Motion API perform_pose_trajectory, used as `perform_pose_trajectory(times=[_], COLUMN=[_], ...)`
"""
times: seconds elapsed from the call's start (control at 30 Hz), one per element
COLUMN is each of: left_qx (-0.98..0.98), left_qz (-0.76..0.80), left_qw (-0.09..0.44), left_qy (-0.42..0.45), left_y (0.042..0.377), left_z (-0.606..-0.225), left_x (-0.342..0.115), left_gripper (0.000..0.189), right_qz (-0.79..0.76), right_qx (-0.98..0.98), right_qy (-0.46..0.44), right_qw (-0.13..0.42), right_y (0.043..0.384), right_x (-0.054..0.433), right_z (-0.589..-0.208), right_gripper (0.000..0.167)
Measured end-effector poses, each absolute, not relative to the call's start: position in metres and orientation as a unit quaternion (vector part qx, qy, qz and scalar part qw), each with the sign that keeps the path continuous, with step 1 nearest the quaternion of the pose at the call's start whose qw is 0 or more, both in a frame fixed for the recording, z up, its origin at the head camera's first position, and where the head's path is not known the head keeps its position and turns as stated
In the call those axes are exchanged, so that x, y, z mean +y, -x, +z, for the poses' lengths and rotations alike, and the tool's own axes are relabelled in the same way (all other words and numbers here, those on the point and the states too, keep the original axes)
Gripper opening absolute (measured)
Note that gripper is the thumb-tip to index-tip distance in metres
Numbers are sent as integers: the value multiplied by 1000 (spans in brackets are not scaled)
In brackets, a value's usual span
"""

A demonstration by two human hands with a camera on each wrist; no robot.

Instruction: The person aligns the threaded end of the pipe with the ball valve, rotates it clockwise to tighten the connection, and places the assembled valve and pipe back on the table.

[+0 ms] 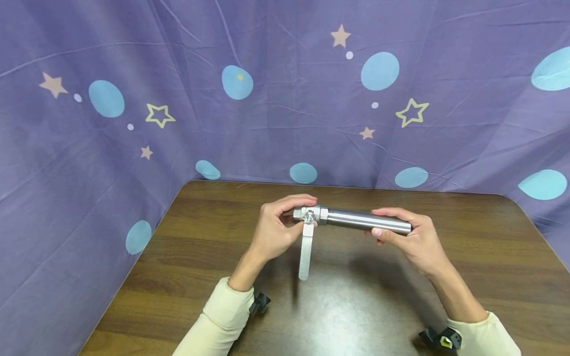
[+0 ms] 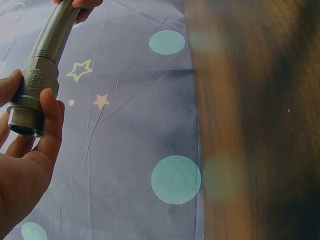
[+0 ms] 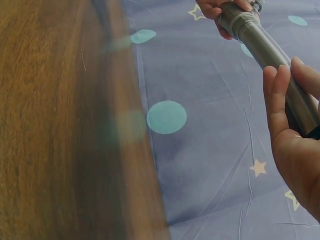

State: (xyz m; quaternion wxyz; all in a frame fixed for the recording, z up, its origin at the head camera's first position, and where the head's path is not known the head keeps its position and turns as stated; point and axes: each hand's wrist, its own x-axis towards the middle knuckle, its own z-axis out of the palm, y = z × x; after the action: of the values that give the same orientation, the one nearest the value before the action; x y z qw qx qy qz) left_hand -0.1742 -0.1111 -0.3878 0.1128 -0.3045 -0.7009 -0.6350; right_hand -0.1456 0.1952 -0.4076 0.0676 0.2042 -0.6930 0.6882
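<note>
A metal ball valve (image 1: 315,213) with a long flat lever handle (image 1: 305,254) is joined to one end of a steel pipe (image 1: 352,219). My left hand (image 1: 277,230) grips the valve body between fingers and thumb, and the lever hangs down toward me. Near the pipe's far right end, my right hand (image 1: 416,240) holds it with the thumb in front. Valve and pipe are held above the table, the pipe sloping slightly down to the right. Threads show where the pipe (image 2: 54,35) meets the valve (image 2: 36,90) in the left wrist view. There the valve's open end faces the camera.
Beneath the hands lies a brown wood-grain table (image 1: 178,277) with a bright glare patch. A purple curtain (image 1: 276,123) with stars and blue spots hangs behind it and along the left side. Black wrist mounts (image 1: 260,303) sit at both sleeves.
</note>
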Motion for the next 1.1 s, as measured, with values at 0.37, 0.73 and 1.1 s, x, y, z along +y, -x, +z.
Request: perform_pose_trajectory(times=[0.37, 0.73, 1.1], left_qx=[-707, -705, -711], left_qz=[-630, -639, -635], left_qw=[113, 100, 104], left_qy=[301, 289, 285], left_y=[174, 176, 176], left_z=[-388, -393, -393], left_x=[-110, -110, -110], left_gripper=[36, 40, 38], right_qz=[659, 569, 547], right_qx=[-724, -784, -770], right_qy=[-193, -222, -271], right_qw=[66, 110, 188], right_y=[146, 144, 146], right_x=[199, 197, 190], right_z=[-408, -404, -406], right_gripper=[36, 55, 61])
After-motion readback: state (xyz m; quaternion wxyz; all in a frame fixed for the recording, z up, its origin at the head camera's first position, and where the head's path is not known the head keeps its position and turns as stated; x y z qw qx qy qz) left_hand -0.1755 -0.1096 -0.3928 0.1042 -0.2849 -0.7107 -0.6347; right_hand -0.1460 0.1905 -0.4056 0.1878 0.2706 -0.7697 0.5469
